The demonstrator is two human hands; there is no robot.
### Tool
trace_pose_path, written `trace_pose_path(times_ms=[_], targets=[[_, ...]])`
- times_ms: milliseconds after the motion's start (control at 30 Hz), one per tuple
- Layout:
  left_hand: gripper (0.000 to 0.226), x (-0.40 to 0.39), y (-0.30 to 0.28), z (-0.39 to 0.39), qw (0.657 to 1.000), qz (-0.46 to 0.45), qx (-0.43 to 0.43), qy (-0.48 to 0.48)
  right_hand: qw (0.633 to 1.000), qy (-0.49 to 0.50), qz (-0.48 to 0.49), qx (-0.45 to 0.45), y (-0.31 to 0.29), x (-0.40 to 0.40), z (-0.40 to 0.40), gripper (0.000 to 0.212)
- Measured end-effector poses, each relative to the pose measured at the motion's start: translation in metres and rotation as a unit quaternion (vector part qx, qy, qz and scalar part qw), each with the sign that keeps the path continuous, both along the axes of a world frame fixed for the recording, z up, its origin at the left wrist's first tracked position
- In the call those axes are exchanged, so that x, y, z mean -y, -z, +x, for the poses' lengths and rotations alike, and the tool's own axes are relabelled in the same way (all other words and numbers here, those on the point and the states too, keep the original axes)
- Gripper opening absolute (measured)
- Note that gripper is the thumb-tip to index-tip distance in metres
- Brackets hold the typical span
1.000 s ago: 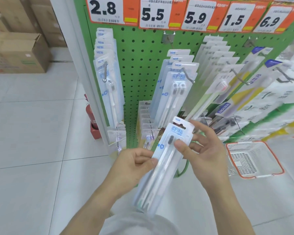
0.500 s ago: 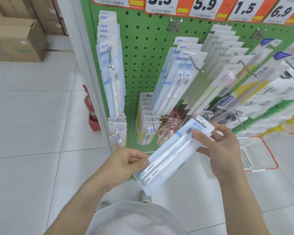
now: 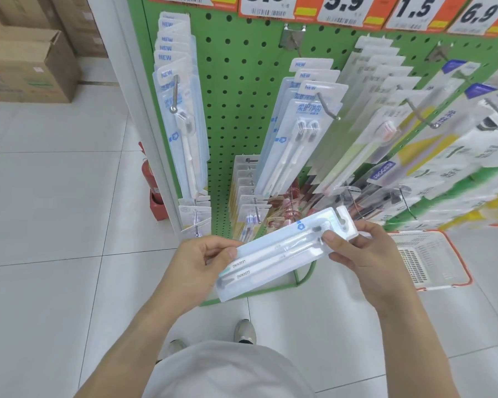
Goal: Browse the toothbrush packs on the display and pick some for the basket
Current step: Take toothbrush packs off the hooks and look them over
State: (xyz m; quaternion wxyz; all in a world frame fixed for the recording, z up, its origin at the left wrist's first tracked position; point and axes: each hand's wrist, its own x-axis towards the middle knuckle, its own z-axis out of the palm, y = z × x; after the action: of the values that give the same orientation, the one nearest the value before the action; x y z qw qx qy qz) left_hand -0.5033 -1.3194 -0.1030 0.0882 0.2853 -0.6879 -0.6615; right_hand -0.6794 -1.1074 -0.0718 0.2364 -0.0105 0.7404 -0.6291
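Observation:
I hold a clear twin toothbrush pack (image 3: 282, 251) nearly level in front of me, its hanger end to the right. My left hand (image 3: 202, 262) pinches the handle end. My right hand (image 3: 357, 251) grips the brush-head end, thumb on top. Behind it a green pegboard display (image 3: 236, 90) carries rows of hanging toothbrush packs: a light-blue row on the left hook (image 3: 179, 110), matching twin packs in the middle (image 3: 296, 133), and green and yellow packs to the right (image 3: 431, 156). A white basket with an orange rim (image 3: 431, 262) stands on the floor, right of my right hand.
Orange and white price tags (image 3: 342, 10) run along the top of the display. A red fire extinguisher (image 3: 153, 182) stands by the white post at the display's left edge. Cardboard boxes (image 3: 26, 64) sit at the far left on the white tiled floor. My shoes (image 3: 243, 331) show below.
The pack has swung from almost upright to nearly level, its top end going right and down toward the basket. Both hands kept their hold. The view has tilted down.

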Motion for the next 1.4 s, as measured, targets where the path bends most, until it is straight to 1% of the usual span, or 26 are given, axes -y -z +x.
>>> trace_pose_path(times_ms=[100, 200, 267, 400, 467, 500, 533, 567, 633, 700, 767, 833, 867, 967, 1033, 1067, 1100, 1133, 1233, 1300, 1400], targets=[[0.023, 0.001, 0.0, 0.0, 1.0, 0.022, 0.003, -0.01, 1.0, -0.007, 0.024, 0.002, 0.001, 0.0, 0.002, 0.083], [0.016, 0.003, -0.002, 0.003, 0.999, 0.032, 0.004, 0.025, 0.999, -0.016, 0.039, -0.016, -0.001, 0.0, 0.002, 0.072], [0.017, 0.004, -0.004, 0.004, 0.999, 0.005, 0.01, 0.049, 0.997, -0.026, 0.067, -0.036, -0.002, -0.001, 0.001, 0.066], [0.019, 0.003, -0.004, 0.003, 0.998, -0.061, 0.027, 0.015, 0.982, -0.046, 0.156, -0.101, -0.003, -0.002, 0.001, 0.058], [0.021, 0.001, -0.005, 0.002, 0.995, -0.096, 0.025, 0.01, 0.966, -0.072, 0.216, -0.122, -0.008, -0.003, 0.001, 0.066], [0.024, 0.0, -0.005, 0.001, 0.994, -0.112, 0.017, 0.007, 0.964, -0.086, 0.228, -0.108, -0.011, -0.003, 0.002, 0.073], [0.026, -0.001, -0.006, 0.001, 0.992, -0.125, 0.006, 0.004, 0.969, -0.099, 0.214, -0.078, -0.013, -0.002, 0.002, 0.078], [0.026, -0.002, -0.007, 0.0, 0.991, -0.133, -0.006, 0.004, 0.977, -0.11, 0.178, -0.04, -0.015, -0.001, 0.003, 0.08], [0.024, -0.001, -0.005, 0.0, 0.987, -0.154, -0.037, 0.015, 0.992, -0.094, 0.088, 0.019, -0.016, 0.002, 0.006, 0.077], [0.023, 0.0, -0.002, 0.001, 0.982, -0.177, -0.059, 0.04, 0.998, -0.04, 0.033, 0.032, -0.012, 0.005, 0.006, 0.068], [0.02, 0.0, 0.001, 0.001, 0.976, -0.196, -0.072, 0.06, 1.0, 0.002, 0.002, 0.029, -0.008, 0.007, 0.005, 0.056], [0.015, -0.002, 0.003, 0.0, 0.968, -0.222, -0.086, 0.081, 0.999, 0.019, -0.012, 0.029, -0.006, 0.006, 0.002, 0.051], [0.019, -0.003, 0.004, 0.0, 0.966, -0.227, -0.089, 0.091, 0.999, 0.02, -0.013, 0.025, -0.006, 0.005, 0.001, 0.051], [0.043, -0.004, 0.005, -0.001, 0.974, -0.209, -0.054, 0.075, 1.0, 0.01, -0.029, -0.005, -0.005, -0.002, -0.004, 0.051], [0.061, -0.002, 0.006, -0.002, 0.979, -0.196, 0.001, 0.058, 0.999, 0.001, -0.041, -0.024, -0.005, -0.006, -0.007, 0.051], [0.066, -0.001, 0.006, -0.003, 0.983, -0.169, 0.032, 0.059, 0.998, 0.0, -0.045, -0.032, -0.005, -0.008, -0.008, 0.051], [0.064, -0.001, 0.007, -0.004, 0.989, -0.128, 0.053, 0.06, 0.998, 0.001, -0.049, -0.037, -0.005, -0.009, -0.01, 0.051], [0.057, -0.001, 0.008, -0.005, 0.992, -0.087, 0.06, 0.062, 0.998, 0.004, -0.056, -0.039, -0.005, -0.01, -0.01, 0.051], [0.037, -0.005, 0.008, -0.007, 0.997, -0.015, 0.039, 0.062, 0.996, 0.002, -0.073, -0.045, -0.005, -0.013, -0.012, 0.052], [0.035, -0.008, 0.009, -0.008, 0.998, 0.001, 0.032, 0.046, 0.996, 0.008, -0.059, -0.064, -0.004, -0.014, -0.011, 0.054], [0.034, -0.007, 0.009, -0.009, 0.999, -0.009, 0.036, 0.027, 0.989, 0.016, 0.033, -0.141, -0.001, -0.013, -0.011, 0.059]])
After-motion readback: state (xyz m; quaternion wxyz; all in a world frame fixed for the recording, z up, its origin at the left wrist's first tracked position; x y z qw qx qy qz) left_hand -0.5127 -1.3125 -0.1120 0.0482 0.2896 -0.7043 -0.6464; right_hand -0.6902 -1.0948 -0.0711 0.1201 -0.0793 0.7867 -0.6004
